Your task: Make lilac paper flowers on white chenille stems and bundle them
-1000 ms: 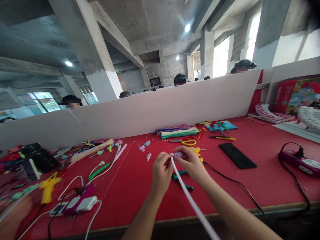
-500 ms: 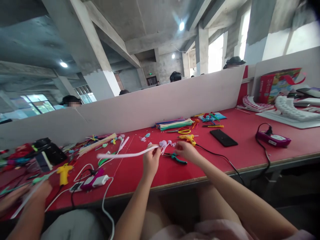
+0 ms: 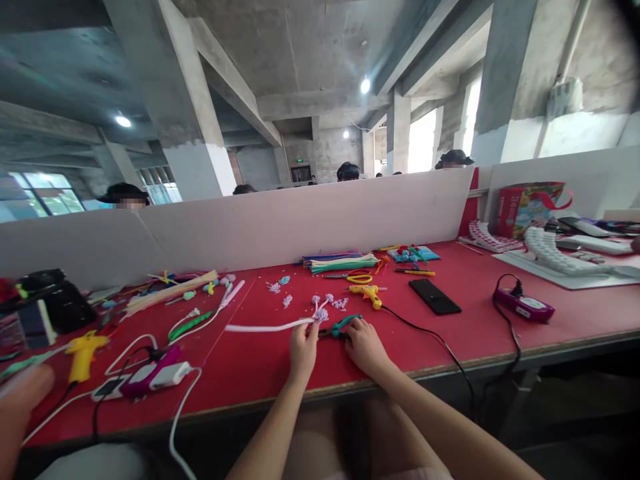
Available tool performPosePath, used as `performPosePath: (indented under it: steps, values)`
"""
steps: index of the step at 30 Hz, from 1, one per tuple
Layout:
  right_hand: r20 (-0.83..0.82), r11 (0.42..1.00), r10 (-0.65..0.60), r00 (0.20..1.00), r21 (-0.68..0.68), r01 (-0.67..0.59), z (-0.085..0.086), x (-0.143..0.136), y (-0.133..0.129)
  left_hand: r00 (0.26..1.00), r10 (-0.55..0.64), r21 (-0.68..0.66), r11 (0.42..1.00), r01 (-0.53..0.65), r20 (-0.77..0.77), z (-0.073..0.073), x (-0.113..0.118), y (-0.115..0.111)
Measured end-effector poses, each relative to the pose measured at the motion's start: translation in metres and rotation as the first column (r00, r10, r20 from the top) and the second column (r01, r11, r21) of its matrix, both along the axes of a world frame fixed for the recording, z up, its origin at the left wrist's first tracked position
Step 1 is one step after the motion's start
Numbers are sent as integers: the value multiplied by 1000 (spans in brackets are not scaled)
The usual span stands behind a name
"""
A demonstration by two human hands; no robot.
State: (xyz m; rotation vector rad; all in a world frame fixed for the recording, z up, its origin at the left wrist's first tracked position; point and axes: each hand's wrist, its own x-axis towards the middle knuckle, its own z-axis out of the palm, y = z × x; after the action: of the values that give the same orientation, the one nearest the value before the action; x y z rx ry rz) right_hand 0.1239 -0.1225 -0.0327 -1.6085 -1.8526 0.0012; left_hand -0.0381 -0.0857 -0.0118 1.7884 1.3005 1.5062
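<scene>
My left hand (image 3: 303,351) is closed in a pinch on a pipe-cleaner flower. Its long pale lavender stem (image 3: 260,328) points left from my fingers, and small fuzzy lavender balls (image 3: 321,314) cluster above the fingertips. My right hand (image 3: 367,347) is closed around the teal handles of the pliers (image 3: 346,324), whose dark jaws point left toward the flower's base. Whether the jaws touch the flower I cannot tell. Lavender fuzzy scraps (image 3: 341,305) lie just beyond the pliers. Behind them rests a yellow glue gun (image 3: 369,293) with its black cord.
Yellow-handled scissors (image 3: 357,278) and a bundle of pipe cleaners (image 3: 345,263) lie near the white partition (image 3: 300,223). A black phone (image 3: 435,297) and purple power strip (image 3: 525,305) are to the right. Another person's hand (image 3: 25,393) is at far left, near a second glue gun (image 3: 84,353).
My right hand has come down from beside the flower onto the pliers and taken hold of them. My left hand has lowered the flower slightly. The camera view has shifted.
</scene>
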Motion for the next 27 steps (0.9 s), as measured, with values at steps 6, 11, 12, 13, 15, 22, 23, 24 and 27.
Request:
performPosePath:
  steps: [6,11,12,13,15,22,23,24,27]
  values:
    - [-105,985,55,993,171,-37,6,1,-6,992,-43,123,991,58,-121,-6,2,-1]
    - [-189,942,215,958,301,-152,18,3,-11,958,-109,192,968,164,-267,-1,5,-9]
    - [-190,930,254,948,317,-185,22,2,-12,945,-127,203,960,194,-302,1,6,-13]
    - [-189,919,290,938,329,-218,26,1,-13,930,-143,211,952,223,-337,4,5,-18]
    - [-190,900,349,918,341,-272,35,0,-18,899,-171,216,937,275,-403,11,4,-30]
    - [-346,912,343,873,345,-222,68,-4,-56,890,-62,330,915,231,-451,54,-8,-75]
    - [-389,918,316,865,356,-176,72,-6,-63,934,60,411,906,97,-352,60,-9,-83]
    - [-430,920,296,853,369,-133,76,-8,-70,964,131,440,898,-16,-231,66,-10,-92]
    - [-563,893,313,765,448,-36,87,-18,-91,994,-104,149,984,99,23,74,-7,-116]
